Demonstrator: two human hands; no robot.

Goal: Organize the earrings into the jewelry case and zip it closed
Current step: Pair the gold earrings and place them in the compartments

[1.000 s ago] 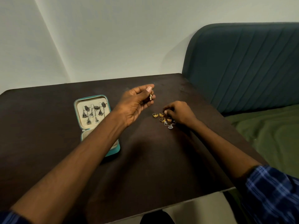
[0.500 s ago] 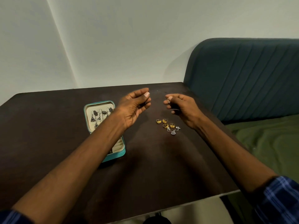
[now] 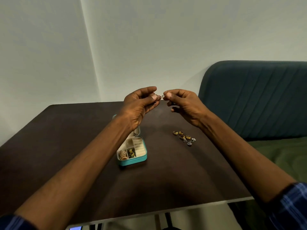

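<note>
My left hand [image 3: 139, 106] and my right hand [image 3: 184, 103] are raised above the dark table [image 3: 66, 146], fingertips nearly touching. Between them they pinch a small earring [image 3: 161, 97]; a tiny dangling part hangs under my left thumb. The teal jewelry case [image 3: 132, 151] lies open below my left wrist. Its lower half shows cream compartments with gold and green pieces; my left arm hides most of the lid. A loose pile of gold rings and silver earrings [image 3: 184, 138] lies on the table under my right wrist.
A teal padded seat back [image 3: 255, 100] and a green cushion [image 3: 282, 156] stand to the right of the table. Pale walls rise behind it. The table's front edge runs near my forearms.
Both hands lifted off the table and came together; my right hand picked a small piece from the pile and brought it to my left fingertips. The camera tilted upward.
</note>
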